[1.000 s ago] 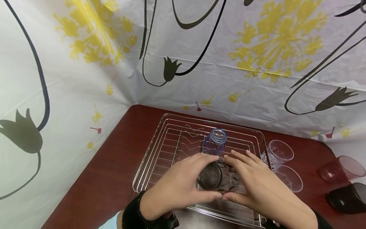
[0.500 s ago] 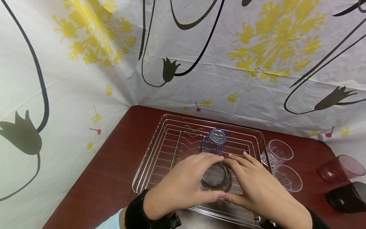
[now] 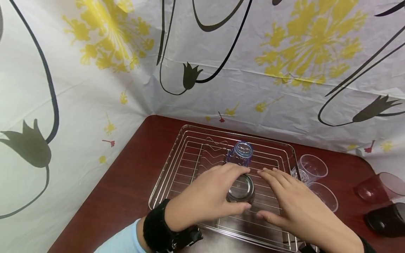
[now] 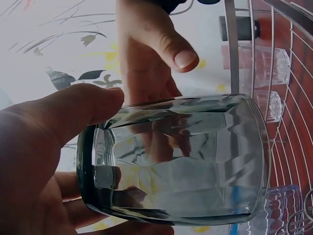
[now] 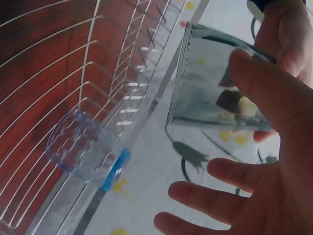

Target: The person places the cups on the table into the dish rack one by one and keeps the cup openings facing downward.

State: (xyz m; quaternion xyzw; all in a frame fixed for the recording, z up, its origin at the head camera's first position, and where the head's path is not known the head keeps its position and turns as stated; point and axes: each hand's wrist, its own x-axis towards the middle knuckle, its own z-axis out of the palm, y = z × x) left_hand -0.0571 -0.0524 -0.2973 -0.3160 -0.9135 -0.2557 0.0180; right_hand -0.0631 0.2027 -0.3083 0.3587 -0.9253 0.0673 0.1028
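A clear grey-tinted drinking glass (image 3: 241,188) is upside down over the wire dish rack (image 3: 164,175), its rim toward the wires; whether it touches them I cannot tell. My left hand (image 3: 207,193) holds this glass (image 4: 181,161) near its base, thumb on one side and fingers curled round the other. My right hand (image 3: 292,203) is just to the right, apart from the glass, its fingers loosely spread around nothing. Beyond both hands, a blue glass (image 3: 241,153) stands upside down in the rack. In the right wrist view the blue glass (image 5: 88,149) also shows.
To the right of the rack, two clear glasses (image 3: 313,167) stand on the red-brown table (image 3: 126,168). Farther right are a reddish glass (image 3: 376,188) and a dark glass (image 3: 381,219). A patterned sheet (image 3: 221,95) hangs behind and to the left.
The grey glass has turned from tilted to upside down. My right hand has drawn off it to the right, while my left hand stays round it.
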